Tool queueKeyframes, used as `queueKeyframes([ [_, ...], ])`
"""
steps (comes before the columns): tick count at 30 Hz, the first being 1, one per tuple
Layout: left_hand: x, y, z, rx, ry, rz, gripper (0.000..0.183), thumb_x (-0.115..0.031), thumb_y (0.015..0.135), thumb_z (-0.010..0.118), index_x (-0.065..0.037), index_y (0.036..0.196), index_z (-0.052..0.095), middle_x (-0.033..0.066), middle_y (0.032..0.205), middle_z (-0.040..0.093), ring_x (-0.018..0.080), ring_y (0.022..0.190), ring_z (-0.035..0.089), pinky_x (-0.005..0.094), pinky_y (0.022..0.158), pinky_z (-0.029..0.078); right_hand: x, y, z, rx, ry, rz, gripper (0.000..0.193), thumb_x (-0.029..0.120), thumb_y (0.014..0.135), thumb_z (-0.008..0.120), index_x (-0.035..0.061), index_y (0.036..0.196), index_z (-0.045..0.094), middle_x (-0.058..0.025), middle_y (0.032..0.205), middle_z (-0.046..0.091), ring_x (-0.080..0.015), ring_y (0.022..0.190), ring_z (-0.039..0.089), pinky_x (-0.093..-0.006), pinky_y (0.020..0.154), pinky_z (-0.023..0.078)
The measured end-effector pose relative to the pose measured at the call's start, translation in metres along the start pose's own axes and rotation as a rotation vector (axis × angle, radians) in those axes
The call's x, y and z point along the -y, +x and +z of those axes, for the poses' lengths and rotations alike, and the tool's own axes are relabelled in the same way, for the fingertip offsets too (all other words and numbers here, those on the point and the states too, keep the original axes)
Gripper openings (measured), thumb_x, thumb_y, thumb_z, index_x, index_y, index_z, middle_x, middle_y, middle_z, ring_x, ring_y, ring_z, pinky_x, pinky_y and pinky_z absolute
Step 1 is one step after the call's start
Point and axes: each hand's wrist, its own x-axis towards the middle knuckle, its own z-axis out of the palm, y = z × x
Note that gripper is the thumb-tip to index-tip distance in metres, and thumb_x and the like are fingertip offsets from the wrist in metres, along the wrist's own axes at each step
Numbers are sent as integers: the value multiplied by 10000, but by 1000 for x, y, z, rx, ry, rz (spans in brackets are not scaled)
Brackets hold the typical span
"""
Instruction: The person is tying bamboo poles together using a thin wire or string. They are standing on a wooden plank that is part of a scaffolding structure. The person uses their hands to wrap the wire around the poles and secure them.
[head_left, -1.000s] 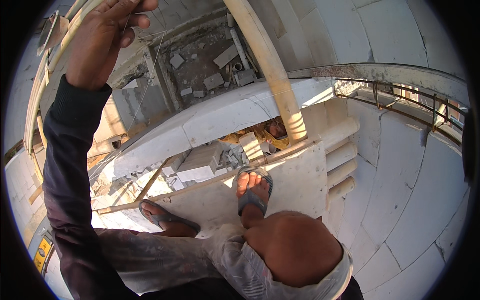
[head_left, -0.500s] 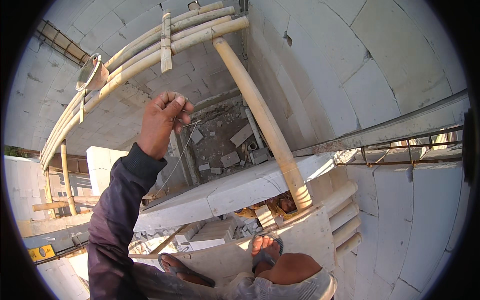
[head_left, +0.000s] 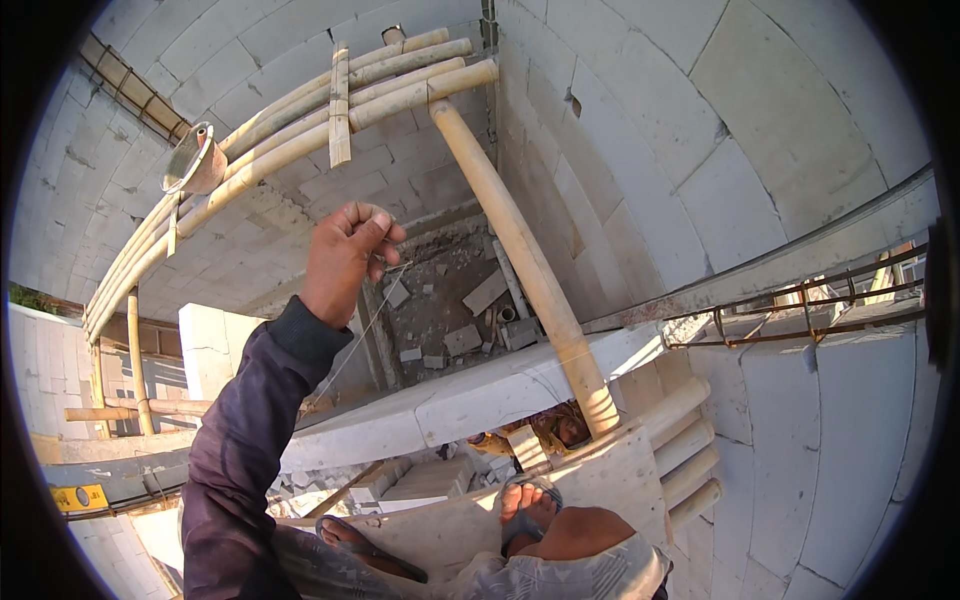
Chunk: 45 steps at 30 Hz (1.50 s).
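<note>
My left hand [head_left: 345, 255], in a dark sleeve, is raised near the middle of the view. Its thumb and fingers are pinched together on a thin string [head_left: 372, 322]. From beside the fingers the string slants down to the left, toward the top of a white block wall [head_left: 400, 415]. Any small end inside the pinch is hidden by the fingers. My right hand is out of sight. Both my feet, in dark sandals, rest on a plank platform [head_left: 610, 480] at the bottom.
Bamboo poles [head_left: 375, 110] form scaffolding, and one thick pole [head_left: 520, 245] slopes down to the platform. A bucket [head_left: 197, 165] sits on the poles at left. A yellow level [head_left: 78, 498] lies at far left. Below are rubble [head_left: 465, 340] and a person [head_left: 572, 430].
My left hand, still pinching the string, appears slightly farther right and lower. The whole scene has shifted a little as the view tilted.
</note>
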Motion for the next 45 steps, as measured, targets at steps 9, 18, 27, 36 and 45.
queueKeyframes([
  [9,-13,0,-6,46,-14,3,135,-187,990,537,-61,955,571,40,889,641,83,685,585,207,540,423,-91,69,-54,-398,169,111,253,162,851,560,49,1060,644,-125,1119,654,-322,1011,618,-422,873,488],
  [18,-28,-13,12,141,-62,-20,155,-194,1001,536,-52,953,575,49,893,640,97,709,604,219,557,462,325,-81,-182,-48,1014,-846,235,204,895,633,-3,1004,637,-37,867,611,-124,787,564,-274,715,463],
  [27,-16,-38,54,156,-235,-128,138,-169,996,531,-37,971,565,72,901,633,123,710,608,257,593,527,532,-257,-160,799,838,-1473,469,132,800,747,4,1215,571,-75,980,612,-145,811,587,-288,713,488],
  [36,-7,-24,31,70,120,173,217,-198,953,606,12,1005,622,66,939,659,136,806,598,301,740,486,564,-270,-136,948,1033,-1353,146,85,904,642,-33,984,677,-46,777,625,-117,661,596,-279,618,499],
  [45,52,-37,-8,383,553,-62,264,-136,892,673,32,1091,630,120,929,689,176,884,640,319,805,504,560,-254,-120,1150,1311,-1065,203,127,948,630,-49,1045,661,-100,890,671,-163,768,669,-293,711,578],
])
